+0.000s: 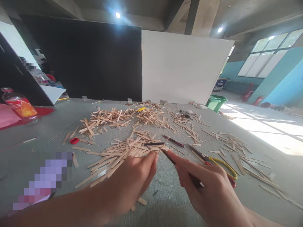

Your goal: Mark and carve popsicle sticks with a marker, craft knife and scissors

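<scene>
My left hand (132,183) is closed in a pinch on a thin wooden stick (163,145) that points up and to the right. My right hand (208,192) grips a dark pencil-like tool (169,157), its tip touching the stick near my left fingertips. Both hands hover over the grey table (165,201), just in front of a heap of flat wooden sticks (127,149). Yellow-and-red-handled scissors (213,160) lie right beside my right hand.
More stick piles (123,116) cover the table's middle and right side (236,148). A red pencil (172,141) and a dark pen (155,144) lie on the heap. A small red ring (74,140) and a drink bottle (19,105) sit at the left. Black and white boards stand behind.
</scene>
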A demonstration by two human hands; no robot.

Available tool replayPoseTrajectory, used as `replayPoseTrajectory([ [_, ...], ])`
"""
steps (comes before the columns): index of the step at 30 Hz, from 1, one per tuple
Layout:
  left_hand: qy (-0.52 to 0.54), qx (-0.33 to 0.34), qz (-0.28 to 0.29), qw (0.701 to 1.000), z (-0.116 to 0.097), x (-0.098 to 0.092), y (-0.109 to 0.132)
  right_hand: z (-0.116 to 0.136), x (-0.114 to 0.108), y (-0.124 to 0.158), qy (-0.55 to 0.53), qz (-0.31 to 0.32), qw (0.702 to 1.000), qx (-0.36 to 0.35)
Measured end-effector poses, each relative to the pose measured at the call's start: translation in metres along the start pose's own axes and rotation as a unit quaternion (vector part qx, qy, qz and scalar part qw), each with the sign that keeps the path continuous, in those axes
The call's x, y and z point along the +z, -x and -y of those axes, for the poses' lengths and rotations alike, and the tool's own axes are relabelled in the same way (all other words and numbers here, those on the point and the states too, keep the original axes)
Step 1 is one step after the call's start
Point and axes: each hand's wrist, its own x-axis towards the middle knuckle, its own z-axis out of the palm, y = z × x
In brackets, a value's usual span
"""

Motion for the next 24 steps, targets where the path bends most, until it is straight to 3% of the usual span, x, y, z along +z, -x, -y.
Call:
replayPoseTrajectory([
  [5, 0.105, -0.076, 0.013, 0.991, -0.008, -0.004, -0.001, -0.003, -0.007, -0.005, -0.068, 0.047, 0.995, 0.052],
  [10, 0.244, -0.154, 0.053, 0.956, -0.018, -0.008, -0.004, -0.001, -0.011, -0.008, -0.129, 0.117, 0.976, 0.134],
  [18, 0.381, -0.19, 0.1, 0.899, -0.021, -0.01, -0.007, -0.002, -0.017, -0.014, -0.141, 0.137, 0.969, 0.151],
  [20, 0.373, -0.182, 0.1, 0.904, -0.02, -0.01, -0.008, -0.006, -0.023, -0.014, -0.115, 0.146, 0.972, 0.144],
  [24, 0.281, -0.156, 0.081, 0.943, -0.018, -0.01, -0.006, -0.013, -0.035, -0.017, -0.1, 0.181, 0.97, 0.127],
])
